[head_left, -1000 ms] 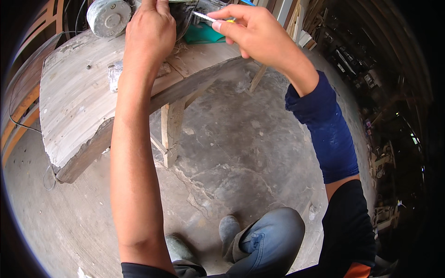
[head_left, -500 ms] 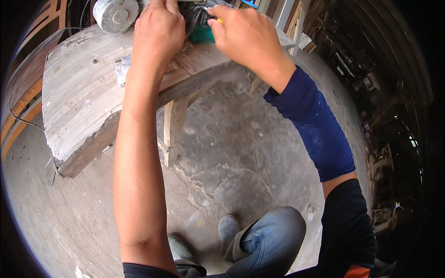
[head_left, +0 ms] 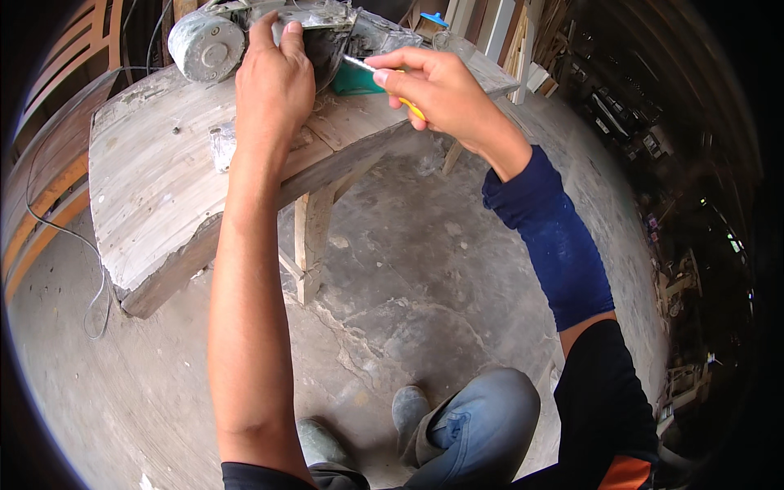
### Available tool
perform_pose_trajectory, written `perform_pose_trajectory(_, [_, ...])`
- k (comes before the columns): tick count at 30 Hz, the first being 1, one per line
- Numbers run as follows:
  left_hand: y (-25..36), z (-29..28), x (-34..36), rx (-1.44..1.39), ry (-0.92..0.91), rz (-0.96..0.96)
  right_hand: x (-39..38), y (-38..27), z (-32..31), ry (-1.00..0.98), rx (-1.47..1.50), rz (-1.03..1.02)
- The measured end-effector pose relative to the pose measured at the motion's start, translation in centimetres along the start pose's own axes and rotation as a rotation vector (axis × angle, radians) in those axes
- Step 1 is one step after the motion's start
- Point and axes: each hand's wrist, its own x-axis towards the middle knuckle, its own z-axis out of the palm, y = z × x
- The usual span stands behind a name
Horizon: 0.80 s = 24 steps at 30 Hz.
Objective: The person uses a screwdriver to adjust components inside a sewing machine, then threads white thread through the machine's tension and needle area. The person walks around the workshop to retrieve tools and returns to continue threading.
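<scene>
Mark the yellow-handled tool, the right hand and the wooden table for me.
Yellow-handled tool (head_left: 412,109): head view, on its yellow handle.
Right hand (head_left: 447,94): head view, middle of its back.
Wooden table (head_left: 155,180): head view, bare top, left part.

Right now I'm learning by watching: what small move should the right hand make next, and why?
Probably ease the yellow-handled tool toward the dusty machine, pale tip first: the right hand grips it with that tip pointing at the machine's dark side, and the left hand appears to rest against the machine. Tip contact is unclear.
</scene>
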Motion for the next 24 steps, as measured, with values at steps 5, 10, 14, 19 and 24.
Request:
perform_pose_trajectory(5, [1.5,0.8,-2.4,0.102,0.154,0.084,-0.1,3.1,0.8,0.271,-0.348,-0.446])
perform_pose_trajectory(10, [2.4,2.5,-3.2,0.039,0.070,-0.037,-0.3,5.5,4.1,0.483,0.212,-0.240])
perform_pose_trajectory(14, [2.4,4.1,-3.2,0.103,0.109,0.034,0.3,6.7,5.3,0.593,0.498,-0.181])
perform_pose_trajectory(19, [1.6,4.9,-2.7,0.152,0.178,0.076,-0.3,6.8,4.6,0.476,0.681,0.015])
perform_pose_trajectory(24, [1.1,5.5,-2.3,0.401,0.231,0.340,-0.3,7.5,4.5,0.449,0.740,-0.037])
